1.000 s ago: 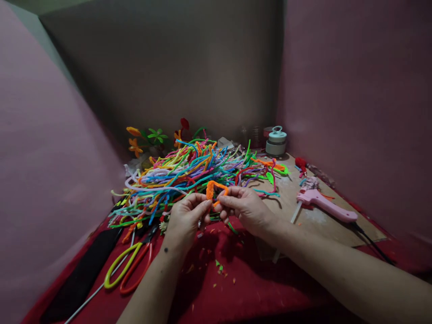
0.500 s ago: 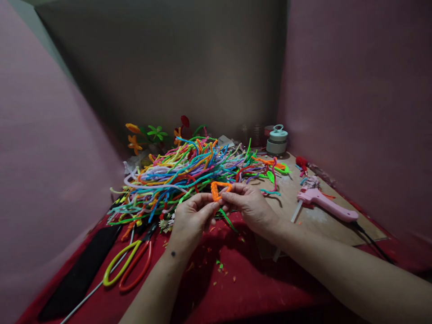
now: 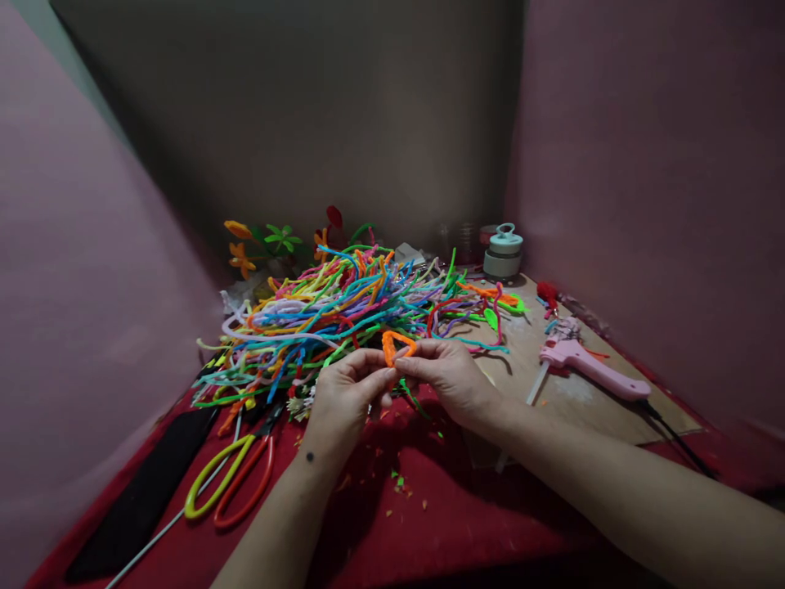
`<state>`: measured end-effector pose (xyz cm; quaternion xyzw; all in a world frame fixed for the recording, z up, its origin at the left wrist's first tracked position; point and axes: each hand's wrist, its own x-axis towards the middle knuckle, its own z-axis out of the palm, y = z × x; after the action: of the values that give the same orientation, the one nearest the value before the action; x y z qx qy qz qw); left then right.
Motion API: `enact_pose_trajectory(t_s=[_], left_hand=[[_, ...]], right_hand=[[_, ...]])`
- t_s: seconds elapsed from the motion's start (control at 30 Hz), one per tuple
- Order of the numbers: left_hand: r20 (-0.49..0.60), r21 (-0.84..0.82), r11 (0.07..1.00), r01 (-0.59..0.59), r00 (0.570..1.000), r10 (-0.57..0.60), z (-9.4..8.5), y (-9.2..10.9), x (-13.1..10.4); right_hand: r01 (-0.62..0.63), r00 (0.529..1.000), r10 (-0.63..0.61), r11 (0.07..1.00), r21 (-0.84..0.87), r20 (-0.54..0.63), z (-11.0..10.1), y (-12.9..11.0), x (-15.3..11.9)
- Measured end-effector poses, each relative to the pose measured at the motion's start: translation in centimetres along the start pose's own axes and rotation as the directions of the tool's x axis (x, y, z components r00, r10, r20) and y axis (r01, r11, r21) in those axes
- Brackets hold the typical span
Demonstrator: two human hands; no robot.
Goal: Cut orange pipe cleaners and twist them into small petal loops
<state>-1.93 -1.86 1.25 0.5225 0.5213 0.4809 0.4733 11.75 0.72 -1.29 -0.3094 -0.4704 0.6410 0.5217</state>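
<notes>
An orange pipe cleaner (image 3: 400, 336), bent into a small triangular loop, is pinched between both hands above the red cloth. My left hand (image 3: 354, 391) grips its lower left part with thumb and forefinger. On its right side, my right hand (image 3: 450, 378) has thumb and fingers closed on the loop. Fingertips hide the loop's lower end. Just behind the hands lies a large heap of colourful pipe cleaners (image 3: 331, 315). A green pipe cleaner end (image 3: 412, 396) shows beneath my right fingers.
Scissors with yellow and red handles (image 3: 245, 474) lie at left beside a black flat strip (image 3: 147, 495). At right, a pink glue gun (image 3: 594, 370) rests on brown board (image 3: 521, 360). A lidded jar (image 3: 504, 252) and pipe-cleaner flowers (image 3: 242, 258) stand behind. Scraps dot the cloth (image 3: 429, 532).
The right-hand fingers have shifted slightly left along the orange loop, which looks narrower and more pointed. Both hands stay in nearly the same place; the view has tilted a little.
</notes>
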Motion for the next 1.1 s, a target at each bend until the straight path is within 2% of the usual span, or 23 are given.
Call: enact_pose_trajectory(t_s=[0.1, 0.2, 0.27, 0.43, 0.63, 0.83, 0.9, 1.03, 1.1], left_hand=[[0.006, -0.032, 0.999, 0.001, 1.000, -0.001, -0.1, 0.0, 0.1], [0.002, -0.075, 0.997, 0.014, 1.000, -0.014, -0.2, 0.0, 0.1], [-0.010, -0.105, 0.994, 0.021, 1.000, -0.022, -0.2, 0.0, 0.2], [-0.011, -0.128, 0.991, 0.027, 1.000, -0.028, -0.3, 0.2, 0.1], [0.000, -0.042, 0.999, -0.001, 1.000, 0.001, -0.2, 0.3, 0.0], [0.026, -0.045, 0.999, 0.011, 1.000, -0.010, -0.4, 0.1, 0.0], [0.033, -0.036, 0.999, 0.013, 0.999, -0.012, -0.4, 0.2, 0.0], [0.084, 0.010, 0.999, 0.034, 0.996, -0.035, -0.1, 0.5, -0.2], [0.094, 0.026, 0.998, 0.055, 0.994, -0.057, -0.1, 0.5, -0.3]], right_hand=[[-0.005, 1.000, 0.005, 1.000, 0.013, 0.024, 0.0, -0.3, -0.1], [-0.025, 0.995, 0.012, 0.991, 0.130, 0.095, -0.1, -0.4, 0.1], [-0.037, 0.994, 0.021, 0.986, 0.162, 0.103, -0.2, -0.3, 0.2], [-0.014, 0.996, 0.012, 1.000, 0.024, 0.087, -0.1, -0.4, 0.0], [0.042, 0.998, -0.038, 0.996, -0.082, 0.042, 0.1, -0.8, -0.4], [-0.035, 0.997, 0.046, 0.986, -0.160, 0.065, -0.1, -0.3, -0.2], [-0.041, 0.994, 0.051, 0.994, -0.098, 0.094, -0.2, -0.2, 0.0], [-0.098, 0.981, 0.067, 0.981, 0.170, 0.180, -0.5, 0.0, 0.5], [-0.105, 0.982, 0.060, 0.963, 0.248, 0.181, -0.6, 0.1, 0.8]])
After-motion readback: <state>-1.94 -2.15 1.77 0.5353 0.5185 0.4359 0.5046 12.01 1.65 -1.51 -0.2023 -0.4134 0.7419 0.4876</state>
